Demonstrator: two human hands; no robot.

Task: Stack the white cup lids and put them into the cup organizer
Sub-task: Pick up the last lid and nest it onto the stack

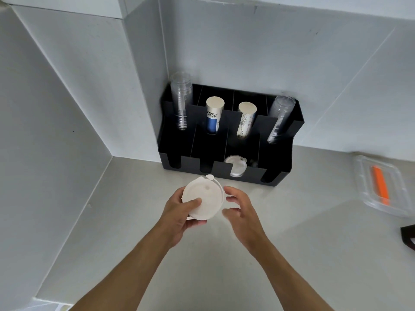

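My left hand (pixel 179 217) grips a stack of white cup lids (pixel 205 195), thumb on top, just above the counter in front of the organizer. My right hand (pixel 241 208) hovers beside the stack's right edge with fingers spread, holding nothing. The black cup organizer (pixel 278 173) stands against the wall in the corner. One of its front slots holds white lids (pixel 235 168) standing on edge. Its rear compartments carry two stacks of clear plastic cups (pixel 182 99) and two stacks of paper cups (pixel 213 115).
A clear plastic tray (pixel 363 196) with an orange item (pixel 379 185) lies on the grey counter at the right. A dark object (pixel 408 239) pokes in at the right edge. White walls close the corner on the left and behind.
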